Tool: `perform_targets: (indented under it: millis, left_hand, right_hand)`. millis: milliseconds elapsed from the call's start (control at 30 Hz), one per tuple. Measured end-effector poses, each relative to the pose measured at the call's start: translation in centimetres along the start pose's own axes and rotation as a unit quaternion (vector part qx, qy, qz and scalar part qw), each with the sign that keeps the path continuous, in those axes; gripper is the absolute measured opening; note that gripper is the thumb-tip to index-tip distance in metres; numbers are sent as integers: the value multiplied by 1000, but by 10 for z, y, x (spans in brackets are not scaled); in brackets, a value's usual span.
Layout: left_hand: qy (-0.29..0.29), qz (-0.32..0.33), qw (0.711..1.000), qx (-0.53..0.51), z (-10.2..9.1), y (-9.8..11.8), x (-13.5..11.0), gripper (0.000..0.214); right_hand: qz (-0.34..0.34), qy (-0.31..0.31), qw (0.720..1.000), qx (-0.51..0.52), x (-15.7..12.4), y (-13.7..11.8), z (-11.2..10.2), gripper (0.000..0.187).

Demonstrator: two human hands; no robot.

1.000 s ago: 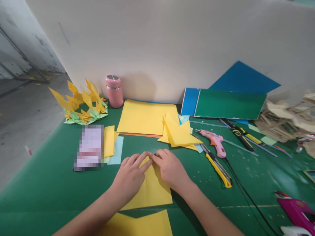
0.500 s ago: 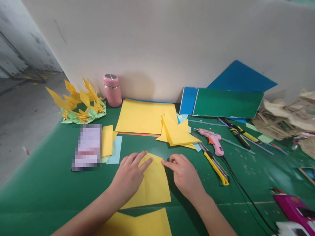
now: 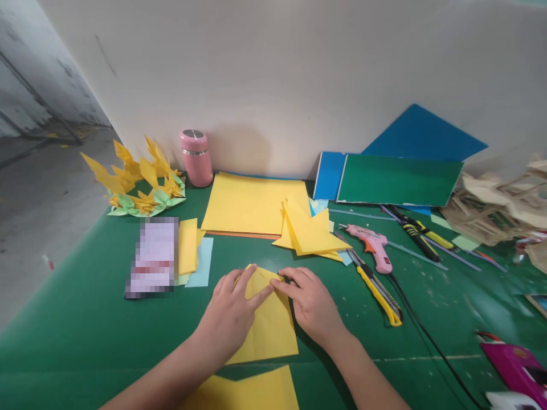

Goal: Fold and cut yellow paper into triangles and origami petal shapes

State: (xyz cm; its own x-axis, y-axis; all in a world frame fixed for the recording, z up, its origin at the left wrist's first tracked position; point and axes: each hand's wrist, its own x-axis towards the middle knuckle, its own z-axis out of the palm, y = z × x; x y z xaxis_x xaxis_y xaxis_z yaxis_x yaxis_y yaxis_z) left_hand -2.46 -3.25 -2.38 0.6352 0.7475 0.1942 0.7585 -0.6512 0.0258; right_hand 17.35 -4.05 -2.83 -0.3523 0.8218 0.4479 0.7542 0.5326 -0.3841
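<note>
A sheet of yellow paper [image 3: 271, 327] lies in front of me, its far edge folded over near the top. My left hand [image 3: 233, 310] rests on its left side, fingers spread, thumb pressing close to the fold. At the far right corner, my right hand [image 3: 314, 307] has its thumb and fingertips closed on the paper's edge. The two thumbs nearly touch. Another yellow sheet [image 3: 256, 393], with a notched far edge, lies nearer to me and is partly cut off by the frame.
Behind are a yellow paper stack [image 3: 252, 202] and folded yellow pieces [image 3: 314, 230]. To the right lie a utility knife [image 3: 378, 290], a pink glue gun [image 3: 374, 247] with its cord, and pliers [image 3: 414, 236]. A paper crown [image 3: 145, 182], pink flask [image 3: 196, 159] and blurred-out flat object [image 3: 156, 256] are left.
My right hand has moved slightly left and gone from a pointing finger to a pinch on the paper's corner. My left thumb has shifted right along the fold.
</note>
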Motion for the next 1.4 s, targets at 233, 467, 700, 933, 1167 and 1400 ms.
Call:
perform_targets:
  millis: [233,467,700,933,1167,1400]
  left_hand:
    - [-3,12,1000,10,-4,0,0,59]
    - [-9,-1,1000,17,-5,0,1,58]
    - [-10,-2,1000,6,-5,-1,1,55]
    - [-17,1,1000,18,-8,0,3,52]
    - [-13,-5,1000,23,-7,2,4,55]
    - [7,4,1000,30,-5,2,6,55]
  right_hand:
    - [-10,-28,999,-12,-1,4,-1,47]
    - [-15,-48,999,-17,-1,7,-3,50]
    - [-12,-48,999,-16,-2,10,-1,50]
    - [-19,-44,999,-13,1,8,-3,47]
    - [-17,-57,998,-24,1,6,-4,51]
    - [2,-127,985,-114,16,-6,-1,52]
